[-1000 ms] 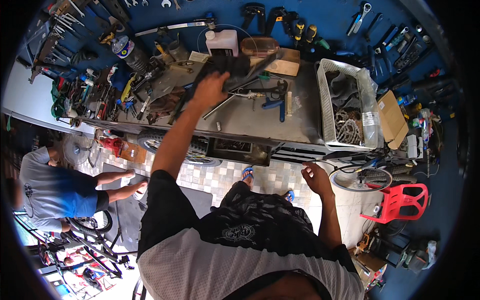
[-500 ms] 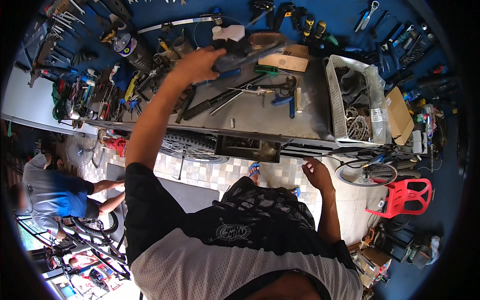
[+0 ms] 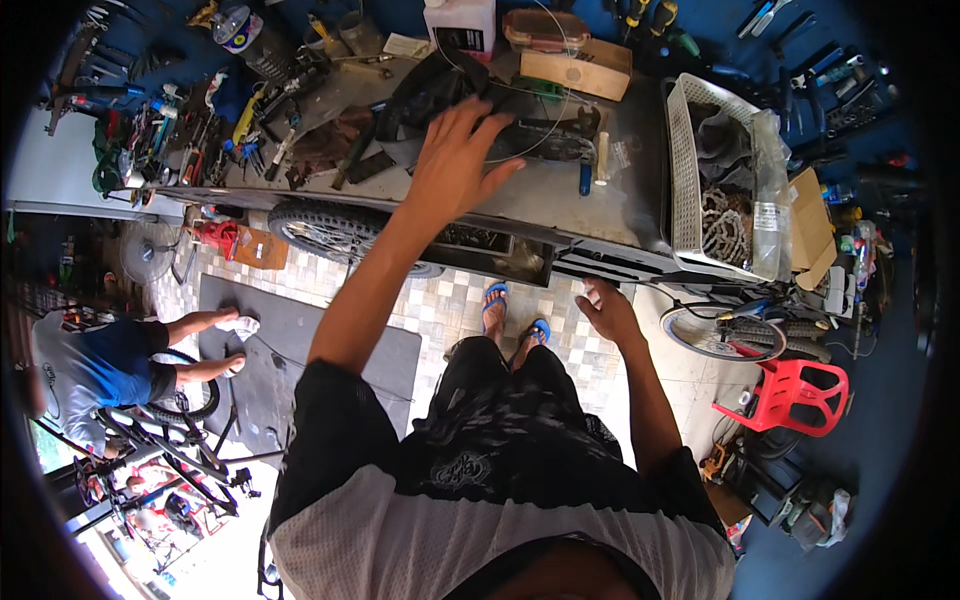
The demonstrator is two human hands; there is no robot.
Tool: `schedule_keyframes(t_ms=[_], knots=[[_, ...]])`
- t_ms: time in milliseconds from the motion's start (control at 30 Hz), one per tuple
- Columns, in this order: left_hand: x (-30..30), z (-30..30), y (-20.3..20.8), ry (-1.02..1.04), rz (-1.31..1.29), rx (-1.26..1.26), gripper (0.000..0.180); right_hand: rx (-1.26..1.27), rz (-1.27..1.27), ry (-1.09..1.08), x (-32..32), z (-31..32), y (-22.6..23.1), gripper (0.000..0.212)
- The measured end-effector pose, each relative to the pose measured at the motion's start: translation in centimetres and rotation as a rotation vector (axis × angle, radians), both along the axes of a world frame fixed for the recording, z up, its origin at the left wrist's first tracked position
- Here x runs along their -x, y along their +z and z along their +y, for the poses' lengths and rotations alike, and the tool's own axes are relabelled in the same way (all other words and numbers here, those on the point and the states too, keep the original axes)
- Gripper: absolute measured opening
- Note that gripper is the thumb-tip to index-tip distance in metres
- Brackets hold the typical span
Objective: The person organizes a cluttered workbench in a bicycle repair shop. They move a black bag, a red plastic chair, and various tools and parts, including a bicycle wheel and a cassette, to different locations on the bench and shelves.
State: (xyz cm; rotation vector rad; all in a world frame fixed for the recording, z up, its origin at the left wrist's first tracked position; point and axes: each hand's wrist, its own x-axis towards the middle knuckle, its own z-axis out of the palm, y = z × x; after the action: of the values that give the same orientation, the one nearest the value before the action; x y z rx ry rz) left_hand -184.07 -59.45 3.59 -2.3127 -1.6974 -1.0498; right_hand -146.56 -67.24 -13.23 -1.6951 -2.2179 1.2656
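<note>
My left hand (image 3: 460, 165) is over the near part of the workbench (image 3: 630, 215), its fingers apart and slightly blurred. Just beyond the fingers a limp black thing, much like a folded inner tube (image 3: 425, 95), lies across the bench and over several tools; whether the fingertips touch it I cannot tell. A thin cable loop (image 3: 566, 100) arcs above the bench to the right of this hand. My right hand (image 3: 612, 312) hangs below the bench's front edge, by the open drawer (image 3: 520, 262). Its fingers are loosely bent, and nothing shows in them.
A white basket (image 3: 680, 150) with chains stands on the bench's right end. At the back are a pinkish jug (image 3: 462, 25) and a cardboard box (image 3: 575, 70). Beneath the bench is a bicycle wheel (image 3: 330, 232). A red chair (image 3: 800, 398) stands right; another person (image 3: 110, 365) is at left near a bicycle.
My left hand has let go of the black thing, which now lies on the bench, and has drawn back toward me. My view has shifted. The right hand stays low by the drawer.
</note>
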Motion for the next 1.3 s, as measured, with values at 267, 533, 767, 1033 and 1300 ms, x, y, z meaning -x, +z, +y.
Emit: schedule_keyframes(t_ms=[267,533,767,1033,1300], knots=[[-0.7,-17.9,-22.3,0.918,-1.413,0.599,0.074,0.457,0.374,-0.331,4.1,3.7,-12.5,0.107],[-1.3,-14.9,-33.6,0.548,-2.247,0.804,0.049,0.287,0.195,-0.393,9.5,3.9,-17.6,0.070],[-2.5,-20.1,-34.2,0.486,-2.286,0.849,0.013,0.309,0.017,-0.221,8.4,-2.5,-14.9,0.042],[-3.2,-34.8,-35.8,0.536,-1.856,0.887,0.017,0.206,0.013,-0.247,8.0,-15.8,-14.1,0.052],[-2.9,-36.1,-33.5,0.625,-2.266,0.973,0.025,0.223,0.034,-0.284,8.1,-18.5,-14.7,0.054]])
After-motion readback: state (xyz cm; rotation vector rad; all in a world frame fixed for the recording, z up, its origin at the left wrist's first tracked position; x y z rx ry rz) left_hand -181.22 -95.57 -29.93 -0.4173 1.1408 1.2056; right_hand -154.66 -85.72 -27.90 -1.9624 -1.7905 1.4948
